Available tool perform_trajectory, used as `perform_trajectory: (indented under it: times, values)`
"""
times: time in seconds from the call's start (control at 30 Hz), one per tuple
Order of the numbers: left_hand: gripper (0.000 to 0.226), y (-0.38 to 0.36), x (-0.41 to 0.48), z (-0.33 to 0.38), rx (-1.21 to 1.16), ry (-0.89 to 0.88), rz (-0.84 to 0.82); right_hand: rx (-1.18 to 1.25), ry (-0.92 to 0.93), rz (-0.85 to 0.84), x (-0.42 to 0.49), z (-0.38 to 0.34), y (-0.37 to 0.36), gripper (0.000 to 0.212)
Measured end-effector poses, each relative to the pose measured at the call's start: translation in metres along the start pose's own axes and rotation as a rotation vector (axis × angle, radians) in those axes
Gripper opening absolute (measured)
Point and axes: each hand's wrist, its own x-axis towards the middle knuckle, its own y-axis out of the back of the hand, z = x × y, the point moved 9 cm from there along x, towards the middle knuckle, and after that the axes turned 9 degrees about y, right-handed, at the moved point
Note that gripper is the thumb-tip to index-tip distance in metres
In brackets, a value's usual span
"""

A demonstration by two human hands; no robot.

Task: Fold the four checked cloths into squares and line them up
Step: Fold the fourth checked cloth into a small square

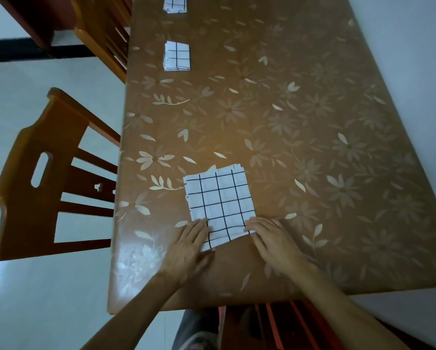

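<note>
A white cloth with black checks [220,202] lies folded into a long rectangle on the table near its front edge. My left hand [189,246] rests flat on the cloth's near left corner with fingers straight. At the near right corner my right hand [272,239] lies flat too, fingertips on the cloth's edge. Two smaller folded checked squares lie farther along the left side: one [177,56] mid-way, another [175,3] at the top, cut off by the frame.
The table [300,127] has a brown floral cover. A wooden chair [47,178] stands at its left side, another chair [103,34] farther back. A red-brown chair [275,324] is under the near edge. A pale wall runs along the right.
</note>
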Motion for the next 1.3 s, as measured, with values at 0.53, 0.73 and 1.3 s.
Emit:
perform_trajectory:
  times: [0.53, 0.73, 1.3]
  values:
    - [0.021, 0.022, 0.006, -0.029, -0.715, 0.465, -0.024, 0.572, -0.589, -0.114, -0.015, 0.052, -0.003, 0.006]
    - [0.031, 0.011, 0.025, -0.039, -0.623, 0.493, -0.162, 0.516, -0.735, -0.033, -0.018, 0.067, -0.017, 0.014]
    - [0.038, 0.023, 0.050, -0.028, -0.220, 0.557, -0.062, 0.330, -0.886, 0.134, -0.023, 0.067, -0.012, 0.026]
